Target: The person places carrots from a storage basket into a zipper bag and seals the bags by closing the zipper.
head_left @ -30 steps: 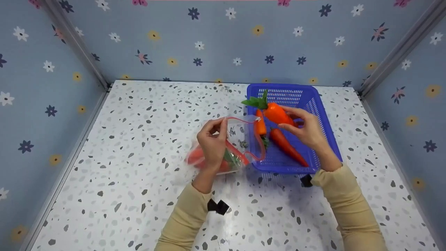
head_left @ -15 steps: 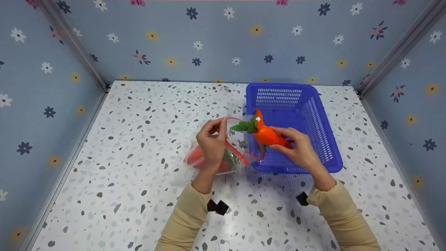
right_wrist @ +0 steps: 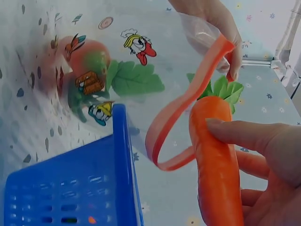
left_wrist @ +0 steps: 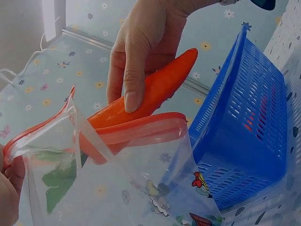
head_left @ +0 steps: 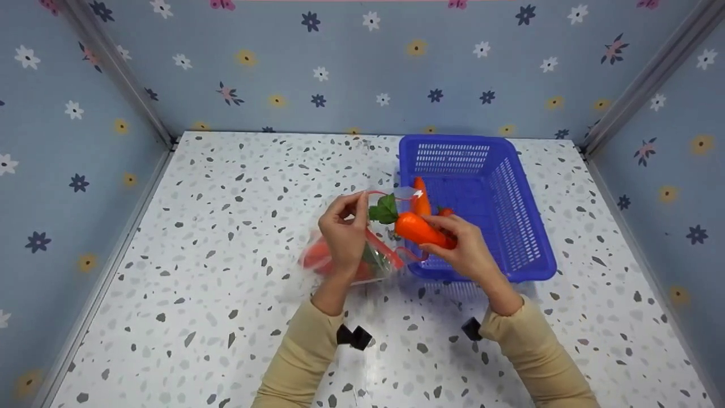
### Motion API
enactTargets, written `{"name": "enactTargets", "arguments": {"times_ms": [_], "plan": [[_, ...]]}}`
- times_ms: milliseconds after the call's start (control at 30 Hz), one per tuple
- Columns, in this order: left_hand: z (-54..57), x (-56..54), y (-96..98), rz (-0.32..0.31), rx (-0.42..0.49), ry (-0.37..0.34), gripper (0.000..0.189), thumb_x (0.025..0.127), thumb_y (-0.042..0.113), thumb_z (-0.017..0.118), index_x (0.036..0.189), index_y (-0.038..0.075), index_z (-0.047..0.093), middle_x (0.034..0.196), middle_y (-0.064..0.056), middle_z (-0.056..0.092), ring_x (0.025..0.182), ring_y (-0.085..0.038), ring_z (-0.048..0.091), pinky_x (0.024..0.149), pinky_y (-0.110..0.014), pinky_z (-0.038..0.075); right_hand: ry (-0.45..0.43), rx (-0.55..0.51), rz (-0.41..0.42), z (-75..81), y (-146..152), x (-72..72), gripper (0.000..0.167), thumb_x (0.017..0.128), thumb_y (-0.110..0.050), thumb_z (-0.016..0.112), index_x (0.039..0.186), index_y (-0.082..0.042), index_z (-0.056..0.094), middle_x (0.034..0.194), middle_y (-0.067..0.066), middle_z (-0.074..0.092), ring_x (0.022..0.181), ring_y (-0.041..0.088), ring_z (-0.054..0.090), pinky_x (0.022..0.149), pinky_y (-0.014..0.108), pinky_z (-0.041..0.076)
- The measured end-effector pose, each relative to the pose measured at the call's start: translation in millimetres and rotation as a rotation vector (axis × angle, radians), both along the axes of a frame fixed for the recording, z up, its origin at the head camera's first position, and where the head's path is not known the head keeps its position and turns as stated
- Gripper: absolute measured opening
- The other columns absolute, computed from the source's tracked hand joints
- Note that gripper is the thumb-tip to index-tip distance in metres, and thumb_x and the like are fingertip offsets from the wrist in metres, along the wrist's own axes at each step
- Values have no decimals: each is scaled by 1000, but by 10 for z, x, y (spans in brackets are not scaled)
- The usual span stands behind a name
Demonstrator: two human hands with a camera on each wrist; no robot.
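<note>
A clear zip bag (left_wrist: pixel 155 176) with a red-orange zip strip stands with its mouth spread. My left hand (head_left: pixel 344 235) pinches its rim between thumb and fingers. Inside, at its lower part, are red produce (right_wrist: pixel 91 56) and a green leaf (right_wrist: pixel 136 79), blurred by the plastic. My right hand (head_left: pixel 467 246) grips an orange carrot (head_left: pixel 416 228) between thumb and fingers, leafy top toward the bag. Its leaves (left_wrist: pixel 59 181) show through the plastic just inside the mouth in the left wrist view, while the tapered end points back toward the basket.
A blue perforated basket (head_left: pixel 546 258) stands right of the bag, its left rim close to the bag's mouth. In it lie another orange carrot (head_left: pixel 420 199) and a red one (head_left: pixel 446 212), mostly hidden by my right hand. Flower-patterned walls (head_left: pixel 362 73) enclose the speckled table (head_left: pixel 226 226).
My right hand has carried the carrot from over the basket leftward and toward me, bringing its leaves to the bag's mouth. My left hand has kept its pinch on the rim.
</note>
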State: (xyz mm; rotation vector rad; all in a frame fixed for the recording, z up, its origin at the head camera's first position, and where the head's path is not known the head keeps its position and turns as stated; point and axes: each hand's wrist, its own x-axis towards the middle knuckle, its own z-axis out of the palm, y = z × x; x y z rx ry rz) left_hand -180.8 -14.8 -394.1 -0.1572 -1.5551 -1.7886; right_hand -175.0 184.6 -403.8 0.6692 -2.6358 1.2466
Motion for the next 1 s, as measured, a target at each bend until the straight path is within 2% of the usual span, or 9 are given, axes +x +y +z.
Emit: {"name": "enactTargets", "arguments": {"times_ms": [100,167,467,767,1000], "plan": [[-100,-60,5,12,1,16,7,79,-1,63,81,-7,66,66,-10,59,52,-13,47,43,-19,39,10,21,-1,7,-57,-1,43,71,-14,75,111,-7,62,88,9,56,77,21,51,67,33,47],[-112,-62,7,18,-5,20,7,79,0,63,81,-6,67,67,-10,59,52,-14,47,43,-20,39,13,39,-3,17,-98,-2,43,71,-14,75,111,-8,62,86,8,55,75,20,50,65,31,47],[125,102,14,0,-22,-22,6,78,-8,61,82,-12,64,67,-21,58,54,-15,46,47,-21,40,2,71,-38,104,-304,2,41,71,-16,75,109,-6,63,95,9,61,79,20,51,69,31,48],[131,105,13,6,-23,-43,8,78,-6,62,82,-12,64,70,-19,60,56,-14,47,47,-22,41,-10,52,-57,165,-505,-39,40,71,-17,75,106,-2,64,97,12,63,76,21,56,69,32,50],[133,103,2,1,-9,-25,7,78,-8,61,82,-12,64,68,-18,59,55,-11,45,46,-18,38,-10,103,-40,166,-644,-130,39,72,-19,75,103,0,65,92,11,65,71,19,58,64,29,50]]}}
